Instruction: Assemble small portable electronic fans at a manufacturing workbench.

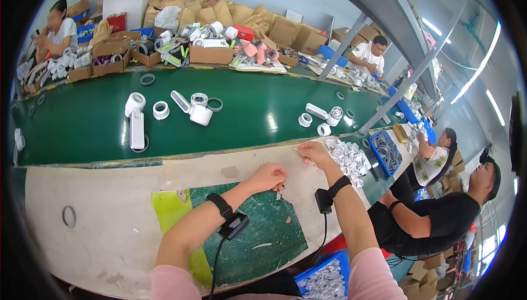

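Note:
My left hand (269, 178) is curled closed over the top edge of a worn dark green mat (258, 239). Its fingertips face right, and whatever they may hold is hidden. Further right and a little farther away, my right hand (314, 153) pinches its thumb and fingers together above the pale worktop, near the belt's edge. A tiny pale bit shows at those fingertips, too small to name. Just right of this hand lies a heap of small white plastic parts (348, 160). Both wrists wear black straps with small cabled boxes.
A green conveyor belt (247, 118) carries white handheld fan parts (200, 113) and grey rings (147, 79). A blue tray (379, 154) of grey rings stands right. Another grey ring (68, 216) lies at left. Below the worktop sits a blue bin (345, 261) of white parts. Co-workers are around.

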Tool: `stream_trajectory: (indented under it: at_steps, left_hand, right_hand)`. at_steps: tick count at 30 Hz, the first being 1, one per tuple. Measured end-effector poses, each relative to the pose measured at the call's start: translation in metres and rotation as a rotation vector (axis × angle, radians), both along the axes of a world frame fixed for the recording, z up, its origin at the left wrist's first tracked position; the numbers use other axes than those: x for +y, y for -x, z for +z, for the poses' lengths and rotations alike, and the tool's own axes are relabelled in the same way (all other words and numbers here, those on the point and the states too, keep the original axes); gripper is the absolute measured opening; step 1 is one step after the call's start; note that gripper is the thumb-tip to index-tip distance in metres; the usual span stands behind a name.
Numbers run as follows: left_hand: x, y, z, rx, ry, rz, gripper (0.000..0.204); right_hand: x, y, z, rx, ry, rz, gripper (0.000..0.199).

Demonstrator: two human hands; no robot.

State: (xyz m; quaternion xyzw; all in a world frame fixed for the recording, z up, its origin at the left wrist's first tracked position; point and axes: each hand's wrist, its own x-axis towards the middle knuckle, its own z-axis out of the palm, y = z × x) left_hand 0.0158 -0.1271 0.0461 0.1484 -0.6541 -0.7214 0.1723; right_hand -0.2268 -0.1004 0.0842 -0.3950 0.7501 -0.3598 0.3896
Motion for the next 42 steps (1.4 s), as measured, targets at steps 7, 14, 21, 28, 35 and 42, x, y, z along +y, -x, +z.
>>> stream_trajectory:
  at_steps: [7, 14, 21, 28, 35, 42]
  left_hand:
    - [0.0, 0.0, -0.001, 0.027, -0.033, 0.018, 0.015]
    - [0.001, 0.001, 0.003, 0.006, -0.022, 0.009, 0.015]
    - [0.002, -0.003, 0.001, 0.0, -0.013, 0.01, 0.016]
    - [-0.002, -0.003, -0.009, 0.001, -0.041, -0.008, 0.015]
    - [-0.003, -0.005, 0.011, -0.06, 0.082, -0.019, 0.015]
    - [0.003, -0.003, 0.017, -0.068, 0.059, -0.013, 0.015]
  right_hand:
    - [0.002, -0.009, -0.001, 0.074, 0.022, 0.05, 0.025]
    - [-0.004, 0.002, -0.021, 0.364, 0.163, 0.131, 0.025]
    - [-0.003, -0.014, -0.031, 0.83, 0.293, 0.135, 0.019]
    - [0.055, -0.028, 0.011, 0.756, 0.053, 0.453, 0.017]
    - [0.232, -0.075, 0.085, 0.279, -0.147, 0.642, 0.01]
    - [0.32, -0.086, 0.026, 0.356, -0.228, 0.531, 0.008]
